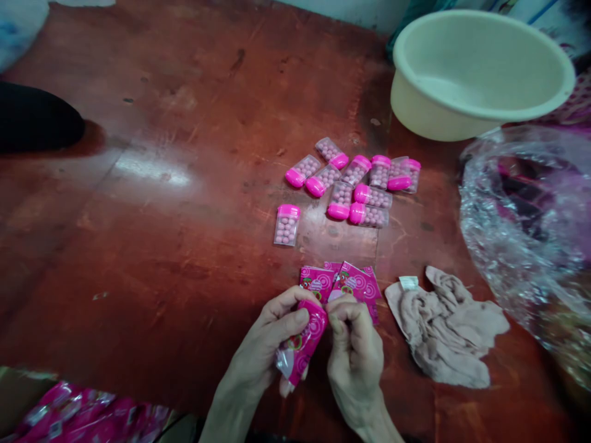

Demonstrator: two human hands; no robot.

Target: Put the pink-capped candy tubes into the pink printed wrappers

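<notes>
My left hand point(265, 344) is closed around a pink printed plastic sleeve point(310, 335), thumb on its front. The sleeve tilts, and a clear window shows near its lower end. Against its upper right edge my right hand point(355, 357) is curled in a pinch; what lies between those fingertips is hidden. Just beyond both hands lies a loose pile of flat pink printed sleeves point(355, 283), partly covered by my fingers. Farther off, one small clear candy box point(287, 226) with a pink cap and round pink candies lies apart from a cluster of several similar candy boxes point(341, 195).
A crumpled beige cloth point(447, 326) lies right of my hands. Behind it are a large clear plastic bag point(498, 246) and a cream basin point(438, 114). Shiny pink packets point(87, 415) sit below the reddish table point(161, 277) at lower left. A dark rounded shape point(37, 117) extends in from the left.
</notes>
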